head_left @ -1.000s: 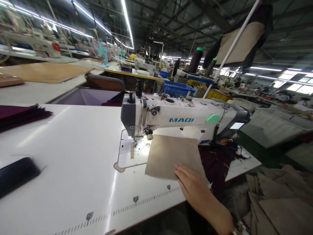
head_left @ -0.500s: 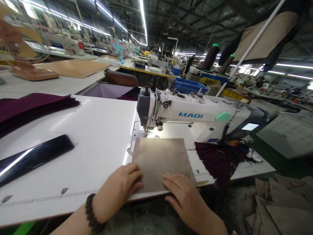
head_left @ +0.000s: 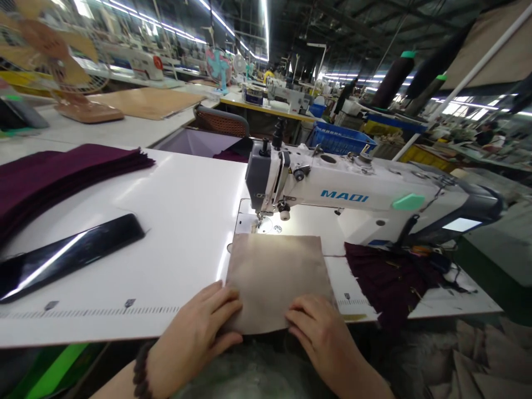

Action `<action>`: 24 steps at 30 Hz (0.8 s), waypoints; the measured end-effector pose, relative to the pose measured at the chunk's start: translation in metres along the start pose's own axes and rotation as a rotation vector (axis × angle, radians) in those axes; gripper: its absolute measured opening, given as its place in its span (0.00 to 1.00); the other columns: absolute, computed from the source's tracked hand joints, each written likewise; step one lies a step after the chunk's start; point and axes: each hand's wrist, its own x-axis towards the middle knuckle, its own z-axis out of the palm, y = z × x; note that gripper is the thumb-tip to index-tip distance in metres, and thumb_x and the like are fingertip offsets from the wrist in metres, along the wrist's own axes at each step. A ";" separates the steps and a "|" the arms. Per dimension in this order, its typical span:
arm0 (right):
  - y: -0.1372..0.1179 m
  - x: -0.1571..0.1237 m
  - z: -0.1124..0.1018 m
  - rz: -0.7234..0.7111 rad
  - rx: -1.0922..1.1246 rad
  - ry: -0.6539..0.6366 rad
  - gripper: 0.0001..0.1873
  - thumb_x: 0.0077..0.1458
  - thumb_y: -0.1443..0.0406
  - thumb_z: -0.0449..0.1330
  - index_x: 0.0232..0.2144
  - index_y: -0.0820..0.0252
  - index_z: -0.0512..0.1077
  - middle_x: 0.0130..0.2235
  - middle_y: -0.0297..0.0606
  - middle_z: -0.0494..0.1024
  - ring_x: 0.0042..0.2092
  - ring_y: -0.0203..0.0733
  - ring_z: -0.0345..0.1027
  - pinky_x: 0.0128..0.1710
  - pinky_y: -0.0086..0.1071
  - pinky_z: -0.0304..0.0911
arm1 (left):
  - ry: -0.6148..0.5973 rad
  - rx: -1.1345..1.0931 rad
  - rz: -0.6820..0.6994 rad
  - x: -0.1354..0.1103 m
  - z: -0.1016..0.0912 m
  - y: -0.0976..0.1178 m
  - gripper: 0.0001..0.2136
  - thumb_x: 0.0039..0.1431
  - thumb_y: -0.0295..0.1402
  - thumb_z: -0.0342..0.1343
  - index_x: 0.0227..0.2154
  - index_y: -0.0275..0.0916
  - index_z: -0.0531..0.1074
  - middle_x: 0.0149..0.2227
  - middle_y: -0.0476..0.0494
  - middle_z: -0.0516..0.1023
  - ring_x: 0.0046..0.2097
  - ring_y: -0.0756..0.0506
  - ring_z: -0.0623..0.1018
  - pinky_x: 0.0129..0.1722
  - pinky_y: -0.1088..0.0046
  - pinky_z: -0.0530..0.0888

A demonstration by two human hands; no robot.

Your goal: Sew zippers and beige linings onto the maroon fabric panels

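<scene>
A square piece of tan fabric lies flat on the white table in front of the white sewing machine. Its far edge sits just short of the needle and presser foot. My left hand rests on the fabric's near left corner, fingers slightly curled and pressed down. My right hand lies on the near right corner, fingers stretched out flat. Both hands press the fabric at the table's front edge.
A stack of dark purple fabric pieces lies at the far left. A black phone lies on the table to the left. More purple fabric is heaped under the machine arm at the right. Tan pieces lie low at the right.
One second ago only my right hand held the tan fabric, askew by the needle. Both hands now hold it squared at the table's front edge. The view has shifted right.
</scene>
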 end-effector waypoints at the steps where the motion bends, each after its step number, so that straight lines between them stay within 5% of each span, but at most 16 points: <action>1: 0.000 0.002 -0.002 0.031 0.017 -0.031 0.10 0.48 0.77 0.58 0.30 0.59 0.72 0.32 0.34 0.71 0.35 0.38 0.62 0.35 0.31 0.57 | 0.003 0.007 0.010 -0.001 0.000 -0.001 0.14 0.52 0.33 0.59 0.41 0.38 0.69 0.42 0.42 0.71 0.43 0.41 0.72 0.50 0.59 0.67; 6: -0.001 0.028 -0.010 0.165 -0.166 -0.238 0.08 0.54 0.72 0.55 0.24 0.60 0.71 0.28 0.35 0.71 0.33 0.39 0.64 0.32 0.30 0.55 | -0.008 -0.065 -0.028 0.003 -0.003 -0.004 0.09 0.61 0.34 0.47 0.40 0.38 0.69 0.42 0.43 0.72 0.44 0.45 0.72 0.54 0.60 0.61; 10: -0.001 0.050 -0.013 0.170 -0.314 -0.359 0.07 0.55 0.69 0.55 0.26 0.60 0.70 0.30 0.36 0.73 0.35 0.41 0.67 0.31 0.30 0.53 | 0.049 -0.160 -0.175 0.012 -0.005 -0.008 0.15 0.64 0.31 0.39 0.31 0.39 0.71 0.37 0.44 0.72 0.38 0.47 0.73 0.41 0.72 0.70; 14: 0.004 0.062 -0.017 0.225 -0.313 -0.465 0.09 0.57 0.64 0.53 0.27 0.59 0.70 0.29 0.36 0.75 0.33 0.41 0.69 0.27 0.29 0.50 | 0.041 -0.116 -0.266 0.016 -0.002 -0.015 0.15 0.62 0.33 0.42 0.24 0.37 0.69 0.31 0.44 0.70 0.32 0.48 0.72 0.32 0.73 0.71; 20: 0.009 0.065 -0.014 0.227 -0.310 -0.478 0.08 0.56 0.64 0.54 0.27 0.59 0.70 0.28 0.37 0.76 0.32 0.42 0.71 0.26 0.29 0.50 | 0.106 0.102 -0.140 0.016 0.003 -0.015 0.13 0.63 0.29 0.41 0.26 0.36 0.67 0.29 0.44 0.69 0.32 0.46 0.70 0.35 0.68 0.71; 24: 0.007 0.063 -0.011 0.244 -0.336 -0.480 0.08 0.57 0.66 0.52 0.29 0.60 0.69 0.29 0.39 0.76 0.32 0.44 0.71 0.26 0.29 0.52 | 0.044 0.227 0.055 0.013 -0.004 -0.017 0.14 0.61 0.21 0.37 0.37 0.35 0.69 0.34 0.43 0.71 0.37 0.46 0.70 0.48 0.62 0.65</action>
